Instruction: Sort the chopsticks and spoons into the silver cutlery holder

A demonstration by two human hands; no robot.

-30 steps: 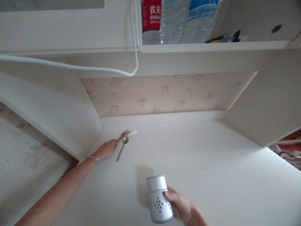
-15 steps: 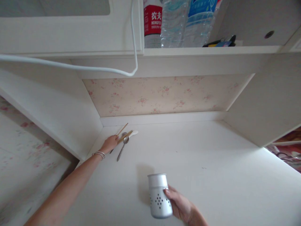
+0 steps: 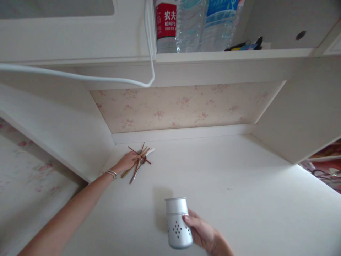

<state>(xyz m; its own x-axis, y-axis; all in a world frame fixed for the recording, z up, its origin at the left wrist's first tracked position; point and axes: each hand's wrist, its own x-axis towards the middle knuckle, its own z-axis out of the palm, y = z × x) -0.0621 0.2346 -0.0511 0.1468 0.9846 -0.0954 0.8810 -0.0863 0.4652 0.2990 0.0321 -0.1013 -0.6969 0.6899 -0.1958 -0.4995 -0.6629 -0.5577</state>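
A silver metal utensil holder (image 3: 176, 213) with a flared rim and small punched holes stands upright in my right hand (image 3: 204, 229), whose thumb is on its side and whose other fingers are behind it. Far to the left, my left hand (image 3: 128, 160), a bracelet at its wrist, reaches into a small pile of cutlery, fingers closed on a thin brown chopstick (image 3: 148, 161). Under and beside those fingers lie more chopsticks (image 3: 126, 174), a metal spoon (image 3: 134, 175) and a white spoon (image 3: 151, 150). The fingertips are partly hidden among the sticks.
White panels rise left (image 3: 80, 117) and right (image 3: 290, 117) of the white tabletop (image 3: 213, 199). Overhead, a shelf (image 3: 234, 55) bears water bottles (image 3: 190, 28). A white cable (image 3: 112, 80) hangs in front at upper left.
My left hand has shifted slightly right over the pile, and dark brown chopsticks now lie crossed at its fingers. My right hand keeps the utensil holder about where it was.
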